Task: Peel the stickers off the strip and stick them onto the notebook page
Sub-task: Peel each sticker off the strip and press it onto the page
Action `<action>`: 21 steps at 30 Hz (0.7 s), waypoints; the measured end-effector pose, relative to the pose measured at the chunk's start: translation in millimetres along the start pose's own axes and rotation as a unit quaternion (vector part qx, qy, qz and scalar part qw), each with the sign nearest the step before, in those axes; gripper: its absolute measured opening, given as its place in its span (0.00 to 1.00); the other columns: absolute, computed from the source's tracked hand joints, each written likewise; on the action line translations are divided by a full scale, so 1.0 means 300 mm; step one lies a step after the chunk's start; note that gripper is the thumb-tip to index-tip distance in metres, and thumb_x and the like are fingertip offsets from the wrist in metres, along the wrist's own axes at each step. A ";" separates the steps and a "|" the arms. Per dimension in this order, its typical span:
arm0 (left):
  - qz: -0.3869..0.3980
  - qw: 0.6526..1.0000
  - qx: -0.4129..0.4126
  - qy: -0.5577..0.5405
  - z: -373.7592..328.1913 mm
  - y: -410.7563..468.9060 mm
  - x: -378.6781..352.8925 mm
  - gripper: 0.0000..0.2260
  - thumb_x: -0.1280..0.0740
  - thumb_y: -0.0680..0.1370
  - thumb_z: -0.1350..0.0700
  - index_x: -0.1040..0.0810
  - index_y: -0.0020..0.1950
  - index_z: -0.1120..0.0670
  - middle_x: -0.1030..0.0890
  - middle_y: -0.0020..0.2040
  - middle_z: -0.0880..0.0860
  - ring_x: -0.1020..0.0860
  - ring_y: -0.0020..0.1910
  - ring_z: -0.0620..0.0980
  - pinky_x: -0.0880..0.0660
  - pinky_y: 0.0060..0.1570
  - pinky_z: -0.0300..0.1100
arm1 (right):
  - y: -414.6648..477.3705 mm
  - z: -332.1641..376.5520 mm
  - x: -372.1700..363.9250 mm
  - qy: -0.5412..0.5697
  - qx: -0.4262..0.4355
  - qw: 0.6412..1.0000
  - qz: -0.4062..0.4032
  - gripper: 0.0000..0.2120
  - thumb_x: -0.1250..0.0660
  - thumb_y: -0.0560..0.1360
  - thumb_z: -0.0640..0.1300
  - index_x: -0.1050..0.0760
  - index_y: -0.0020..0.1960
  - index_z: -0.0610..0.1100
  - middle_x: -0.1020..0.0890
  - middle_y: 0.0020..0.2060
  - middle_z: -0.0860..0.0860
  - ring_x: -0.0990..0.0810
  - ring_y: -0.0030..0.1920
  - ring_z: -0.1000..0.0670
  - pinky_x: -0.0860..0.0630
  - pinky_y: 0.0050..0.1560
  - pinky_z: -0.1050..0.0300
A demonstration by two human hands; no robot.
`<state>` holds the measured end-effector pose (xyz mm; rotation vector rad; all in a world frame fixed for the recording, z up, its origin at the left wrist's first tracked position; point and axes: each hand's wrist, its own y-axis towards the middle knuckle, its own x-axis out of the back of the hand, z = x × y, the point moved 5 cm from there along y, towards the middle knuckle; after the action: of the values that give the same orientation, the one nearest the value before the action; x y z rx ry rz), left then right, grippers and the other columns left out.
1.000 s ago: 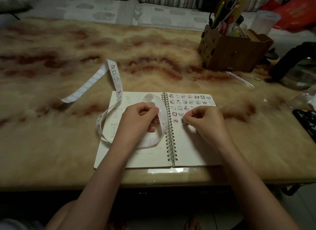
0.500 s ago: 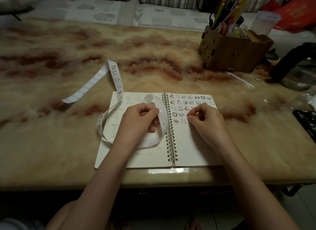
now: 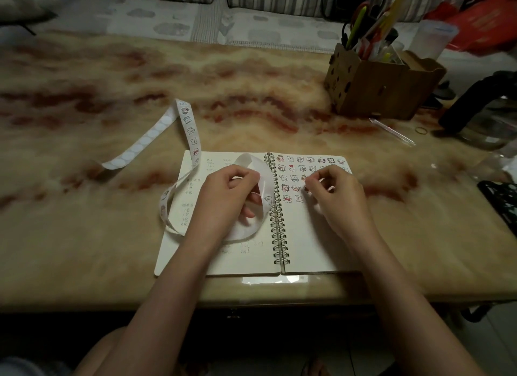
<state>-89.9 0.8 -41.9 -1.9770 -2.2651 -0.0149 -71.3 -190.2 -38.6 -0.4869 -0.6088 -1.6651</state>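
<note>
Finding the right hand (image 3: 338,199) lying a little farther up the right-hand page than a second ago, with fingertips (image 3: 314,179) now beside the third and fourth rows of stickers (image 3: 293,178) rather than down by the lowest row

Finding the left hand (image 3: 226,199) almost exactly where it was, and the notebook (image 3: 313,249) and sticker strip (image 3: 193,135) lying as before

Seeing the right hand curled, thumb and forefinger tips drawn together just over the page, close to the stuck-down stickers; being unable to tell, at this size and blur, whether anything is pinched between them or whether they are touching the paper

Seeing the left hand hovering over the left page, fingers curled round a big loop of the sticker strip and gripping it, with the loop arching up beside the spiral binding and showing one small sticker on its right edge

Tracing the rest of the sticker strip out from under that hand, off the notebook's left edge, back up across its top left corner, up into a peak, then down to the left onto the table (image 3: 112,235), plain white rounds showing on that last stretch

Finding the notebook open flat near the table's front edge, stickers filling the top of its right page, handwriting covering the left

Spotting a wooden pen box (image 3: 377,90) standing well apart at the far right
</note>
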 end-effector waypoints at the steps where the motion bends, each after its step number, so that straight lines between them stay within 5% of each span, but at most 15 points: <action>1: 0.001 1.000 -0.002 -0.014 -0.004 -0.001 -0.002 0.07 0.34 0.78 0.57 0.22 0.42 0.57 0.21 0.26 0.49 0.26 0.21 0.47 0.29 0.25 0.35 | -0.005 0.019 0.000 0.052 0.012 0.999 0.006 0.05 0.33 0.75 0.48 0.24 0.43 0.48 0.20 0.34 0.52 0.22 0.33 0.54 0.27 0.36 0.55; 4: -0.010 0.998 -0.006 -0.054 -0.014 0.000 -0.004 0.06 0.34 0.79 0.57 0.22 0.44 0.57 0.21 0.26 0.49 0.26 0.21 0.44 0.29 0.24 0.35 | -0.033 0.086 -0.026 0.196 0.040 0.977 0.080 0.03 0.30 0.74 0.45 0.23 0.43 0.46 0.17 0.36 0.47 0.19 0.33 0.53 0.25 0.34 0.59; 9: -0.036 0.998 -0.039 -0.038 -0.023 0.005 0.008 0.05 0.34 0.79 0.54 0.22 0.44 0.53 0.20 0.28 0.47 0.26 0.23 0.45 0.30 0.30 0.40 | -0.060 0.114 -0.070 0.273 0.041 0.953 0.126 0.07 0.26 0.69 0.37 0.21 0.46 0.42 0.18 0.35 0.48 0.20 0.37 0.53 0.22 0.37 0.54; 12: -0.038 0.998 -0.037 -0.040 -0.031 0.001 0.006 0.06 0.35 0.79 0.54 0.22 0.44 0.53 0.19 0.28 0.46 0.25 0.23 0.42 0.29 0.29 0.37 | -0.055 0.115 -0.064 0.280 0.044 0.953 0.105 0.08 0.26 0.69 0.36 0.22 0.45 0.44 0.19 0.34 0.50 0.21 0.35 0.53 0.22 0.40 0.48; 21: 0.018 0.999 -0.012 -0.049 -0.028 -0.015 -0.015 0.07 0.32 0.77 0.57 0.19 0.46 0.61 0.18 0.34 0.53 0.19 0.31 0.45 0.23 0.35 0.32 | -0.059 0.120 -0.059 0.234 0.079 0.965 0.088 0.04 0.27 0.71 0.38 0.20 0.42 0.45 0.17 0.35 0.55 0.23 0.36 0.56 0.27 0.33 0.64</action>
<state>-93.0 -4.9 -33.7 -2.0744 -2.2979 0.0591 -86.2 -151.6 -23.9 -0.0220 -0.3332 -1.4776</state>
